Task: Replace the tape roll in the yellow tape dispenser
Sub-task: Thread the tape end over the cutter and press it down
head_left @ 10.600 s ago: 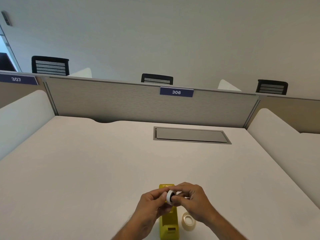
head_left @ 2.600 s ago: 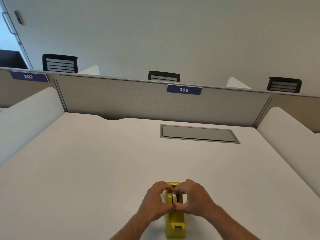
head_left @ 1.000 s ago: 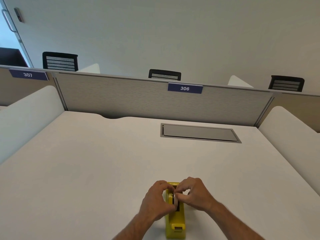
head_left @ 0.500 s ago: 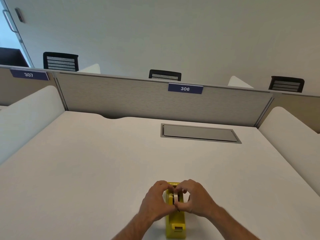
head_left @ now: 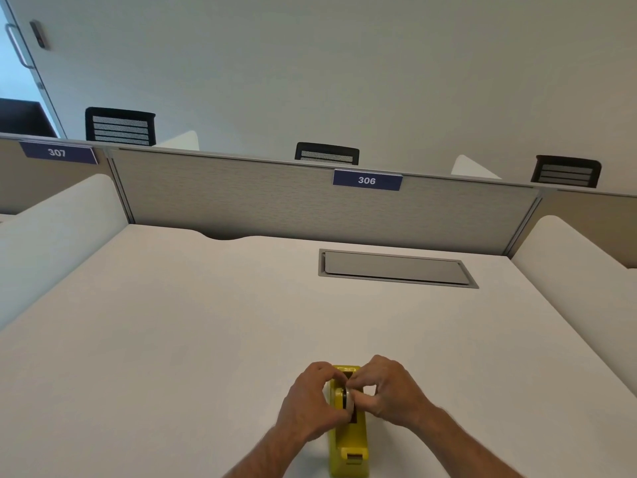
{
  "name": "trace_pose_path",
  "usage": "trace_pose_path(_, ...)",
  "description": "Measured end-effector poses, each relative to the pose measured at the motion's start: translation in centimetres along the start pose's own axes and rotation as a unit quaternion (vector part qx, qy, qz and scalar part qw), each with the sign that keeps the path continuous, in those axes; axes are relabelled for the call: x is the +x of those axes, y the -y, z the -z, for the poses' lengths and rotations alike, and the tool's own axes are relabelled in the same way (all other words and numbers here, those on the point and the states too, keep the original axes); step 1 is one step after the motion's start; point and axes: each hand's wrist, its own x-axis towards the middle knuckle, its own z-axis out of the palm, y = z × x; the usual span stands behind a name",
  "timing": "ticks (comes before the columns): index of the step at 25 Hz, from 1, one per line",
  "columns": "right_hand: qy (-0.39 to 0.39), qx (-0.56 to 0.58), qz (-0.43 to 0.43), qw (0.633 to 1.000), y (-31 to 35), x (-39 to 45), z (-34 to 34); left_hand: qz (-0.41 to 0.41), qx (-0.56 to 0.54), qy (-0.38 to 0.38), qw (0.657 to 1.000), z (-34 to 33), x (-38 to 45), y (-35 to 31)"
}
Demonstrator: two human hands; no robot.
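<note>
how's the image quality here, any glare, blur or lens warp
Head view: soft even light, no glare, only a faint shadow beside the yellow dispenser; wide-angle warp slants the partition; left hand and right hand look sharp.

White tabletop with grey recessed cable hatch, grey partition labelled 306 and 307, black chair backs behind, plain pale wall, door handle far left.

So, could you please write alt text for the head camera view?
Two hands, left hand and right hand, press a tape roll into a yellow tape dispenser on a white desk, facing a grey partition labelled 306.
</note>
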Motion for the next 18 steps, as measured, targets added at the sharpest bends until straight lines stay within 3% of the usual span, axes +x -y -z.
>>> trace_pose_path(13,0.021,0.032,-0.044,0.998,-0.23,0.48,0.81,0.011,0.001,0.012,1.000,-0.07,0.33,0.29)
trace_pose_path(18,0.033,-0.030,0.012,0.999,-0.13,-0.29,0.20,0.002,0.003,0.015,1.000,-0.09,0.44,0.57)
